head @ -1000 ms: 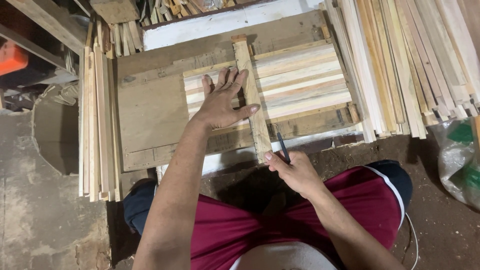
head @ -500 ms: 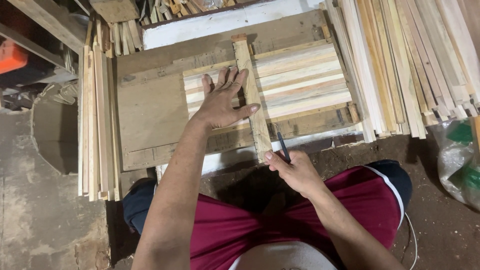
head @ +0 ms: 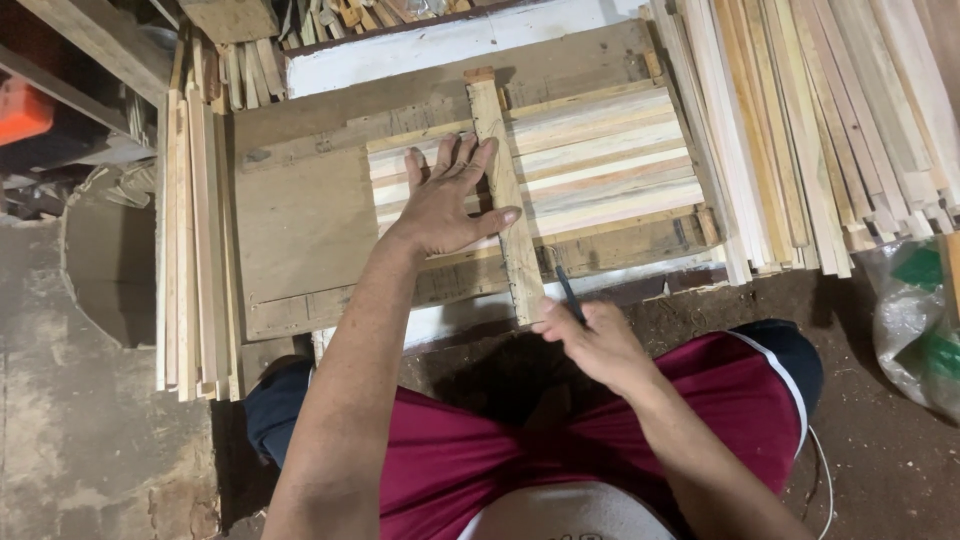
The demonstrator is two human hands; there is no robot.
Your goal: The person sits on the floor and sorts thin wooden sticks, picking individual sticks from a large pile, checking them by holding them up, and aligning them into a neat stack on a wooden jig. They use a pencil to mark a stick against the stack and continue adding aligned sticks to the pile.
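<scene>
My left hand (head: 447, 203) lies flat with spread fingers on a row of pale wooden slats (head: 600, 160), its thumb against a wooden crosspiece (head: 507, 200) laid over them. The slats rest on a brown wooden board (head: 300, 230). My right hand (head: 592, 340) is closed around a dark pencil (head: 567, 292) whose tip points at the near end of the crosspiece.
Long wooden strips are stacked at the right (head: 820, 120) and standing in a bundle at the left (head: 190, 240). A plastic bag (head: 915, 320) lies at the far right on the dirt floor. An orange object (head: 22, 108) sits at the upper left. My legs in maroon shorts (head: 480, 450) are below.
</scene>
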